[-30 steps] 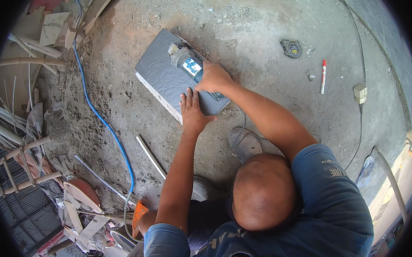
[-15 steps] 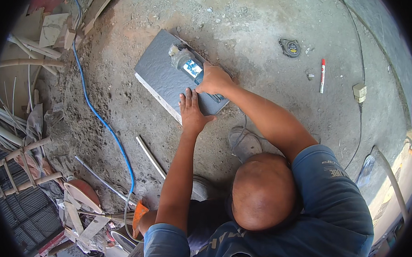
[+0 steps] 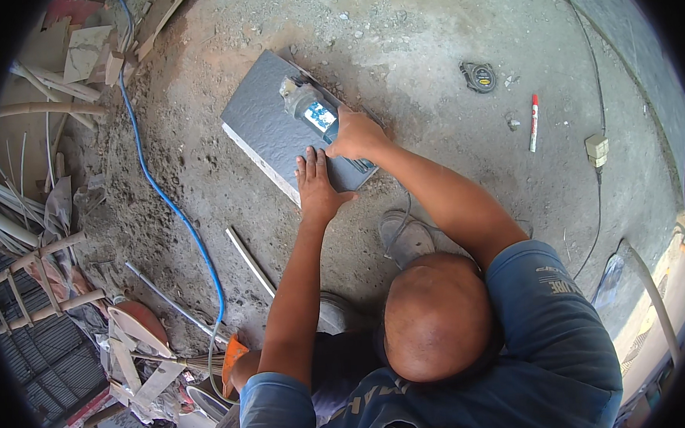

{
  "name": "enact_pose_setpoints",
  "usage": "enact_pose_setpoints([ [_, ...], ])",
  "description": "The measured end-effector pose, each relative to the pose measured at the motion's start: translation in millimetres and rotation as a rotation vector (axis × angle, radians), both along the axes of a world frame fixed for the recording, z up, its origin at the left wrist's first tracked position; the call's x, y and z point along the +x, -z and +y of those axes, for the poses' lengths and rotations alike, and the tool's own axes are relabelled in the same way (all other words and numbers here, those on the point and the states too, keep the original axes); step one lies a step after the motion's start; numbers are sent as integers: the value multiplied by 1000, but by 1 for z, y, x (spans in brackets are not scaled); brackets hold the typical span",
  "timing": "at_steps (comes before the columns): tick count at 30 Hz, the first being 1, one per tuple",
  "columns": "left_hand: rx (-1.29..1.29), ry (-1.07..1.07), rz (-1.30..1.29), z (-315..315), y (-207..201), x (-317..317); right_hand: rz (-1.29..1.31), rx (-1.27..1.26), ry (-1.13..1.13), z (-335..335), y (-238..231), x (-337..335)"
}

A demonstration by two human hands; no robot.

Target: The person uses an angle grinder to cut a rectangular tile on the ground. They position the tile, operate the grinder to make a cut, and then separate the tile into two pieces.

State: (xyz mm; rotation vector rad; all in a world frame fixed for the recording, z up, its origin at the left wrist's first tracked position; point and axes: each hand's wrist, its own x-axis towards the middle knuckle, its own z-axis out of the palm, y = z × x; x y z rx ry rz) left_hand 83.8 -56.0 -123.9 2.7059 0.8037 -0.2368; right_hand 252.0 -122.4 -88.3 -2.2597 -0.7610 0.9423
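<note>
A dark grey tile (image 3: 263, 102) with a rough, slate-like face and a pale edge lies on the ground in front of me. On it rests an angle grinder (image 3: 320, 116) with a blue body and a dusty grey metal head, which points to the far left. My right hand (image 3: 358, 132) is wrapped round the grinder's body. Pressed flat on the tile's near left part, my left hand (image 3: 319, 188) has its fingers stretched out and the thumb apart. The grinder's disc cannot be made out.
A tape measure (image 3: 479, 77) and a red-capped marker (image 3: 534, 123) lie on the right. A power cord with a pale connector (image 3: 597, 149) runs beyond them. To the left are a blue hose (image 3: 163, 194), a white strip (image 3: 250, 261), a broom (image 3: 199, 361) and piled scrap (image 3: 125, 349).
</note>
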Motion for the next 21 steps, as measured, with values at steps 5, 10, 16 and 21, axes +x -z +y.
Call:
enact_pose_setpoints([
  [5, 8, 0, 7, 0, -1, 1, 18, 8, 4, -3, -1, 0],
  [10, 8, -8, 20, -1, -4, 3, 35, 5, -5, -8, -3, 0],
  [16, -1, -12, 16, -2, -4, 3, 38, -18, -11, -13, -7, -2],
  [21, 6, -10, -6, -1, -2, 1, 15, -20, -12, -15, -7, -5],
])
